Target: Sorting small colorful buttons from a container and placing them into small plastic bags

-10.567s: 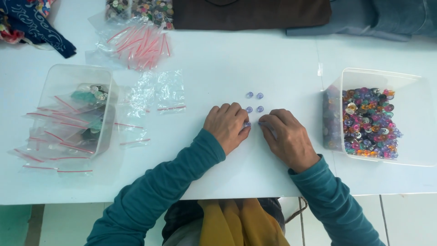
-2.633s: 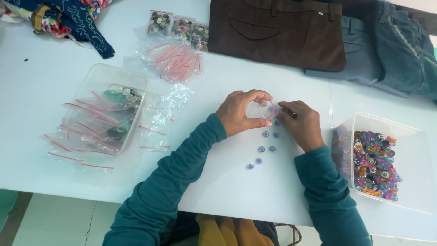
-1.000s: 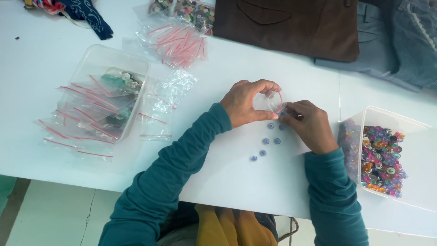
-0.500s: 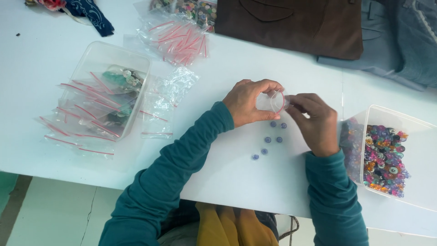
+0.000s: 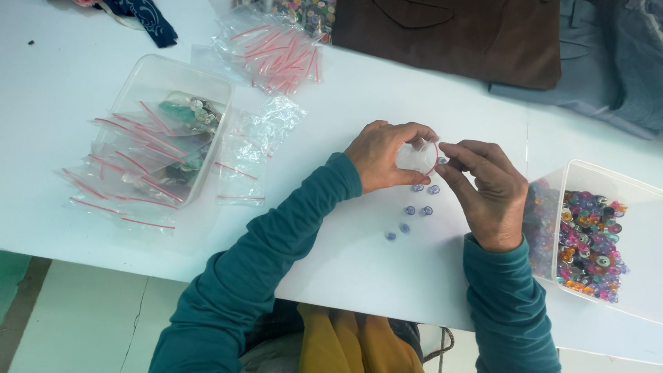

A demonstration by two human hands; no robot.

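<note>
My left hand (image 5: 384,155) holds a small clear zip bag (image 5: 417,156) with a red strip at its mouth, a little above the white table (image 5: 359,83). My right hand (image 5: 487,190) pinches a small blue button at the bag's open mouth. Several small blue buttons (image 5: 416,206) lie loose on the table just below the two hands. Both arms wear teal sleeves.
A clear tub of mixed coloured buttons (image 5: 590,235) stands at the right edge. A clear tub with filled zip bags (image 5: 164,128) stands at the left, with empty bags (image 5: 252,148) beside it. More bags (image 5: 273,48), brown cloth (image 5: 456,34) and grey cloth (image 5: 608,62) lie at the back.
The hands stay together over the loose buttons; my right fingers have moved closer to the bag's mouth. Compared with the oldest frame, the bag has been picked up off the table.
</note>
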